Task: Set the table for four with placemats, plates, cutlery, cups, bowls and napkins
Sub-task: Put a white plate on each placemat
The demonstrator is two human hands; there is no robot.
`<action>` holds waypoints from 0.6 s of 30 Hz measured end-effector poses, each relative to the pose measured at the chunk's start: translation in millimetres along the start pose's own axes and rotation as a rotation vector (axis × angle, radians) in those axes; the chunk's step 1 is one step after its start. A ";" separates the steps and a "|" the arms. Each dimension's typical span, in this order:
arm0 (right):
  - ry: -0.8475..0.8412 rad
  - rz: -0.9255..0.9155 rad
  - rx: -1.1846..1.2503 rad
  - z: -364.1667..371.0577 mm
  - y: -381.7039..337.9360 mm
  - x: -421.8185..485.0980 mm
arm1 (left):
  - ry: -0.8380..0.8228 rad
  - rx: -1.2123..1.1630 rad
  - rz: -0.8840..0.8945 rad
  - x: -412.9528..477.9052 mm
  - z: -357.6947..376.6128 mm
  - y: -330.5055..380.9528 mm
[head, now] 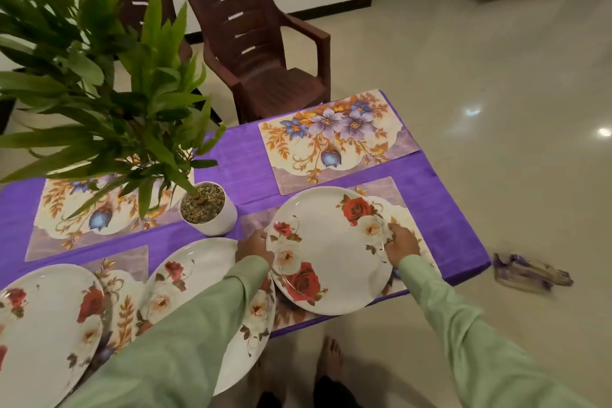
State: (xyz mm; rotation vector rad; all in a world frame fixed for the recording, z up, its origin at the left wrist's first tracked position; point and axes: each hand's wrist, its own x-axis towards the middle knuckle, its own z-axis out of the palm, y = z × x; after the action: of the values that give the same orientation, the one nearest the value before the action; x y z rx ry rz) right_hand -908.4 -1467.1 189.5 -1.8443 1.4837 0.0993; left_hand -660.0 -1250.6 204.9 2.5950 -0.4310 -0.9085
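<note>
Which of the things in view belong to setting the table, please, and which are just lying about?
Part of the job: the plate held by the left hand and right hand; two more plates; four floral placemats, such as the far right one.

Just lying about: potted plant; two brown chairs; crumpled wrapper on the floor.

2 brown chairs (265,53), glossy floor (496,76)

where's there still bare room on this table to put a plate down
The far right placemat by the chair is bare. The far left placemat is free too, though plant leaves overhang it. The near edge is crowded: three plates, with both hands gripping the right plate.
</note>
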 end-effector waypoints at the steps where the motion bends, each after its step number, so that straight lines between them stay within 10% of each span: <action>1: 0.016 -0.014 -0.030 -0.5 -2.6 -2.5 | 0.003 0.013 0.017 0.1 0.8 -0.2; 18: 0.190 -0.116 -0.296 9.1 -38.4 -41.1 | 0.102 -0.092 0.091 -19.4 -17.1 -23.7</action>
State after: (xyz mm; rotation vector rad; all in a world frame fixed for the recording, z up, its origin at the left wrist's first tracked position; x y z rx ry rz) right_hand -885.0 -1426.9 222.4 -2.2264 1.5517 0.0932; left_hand -659.5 -1217.9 217.7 2.5031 -0.4646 -0.7444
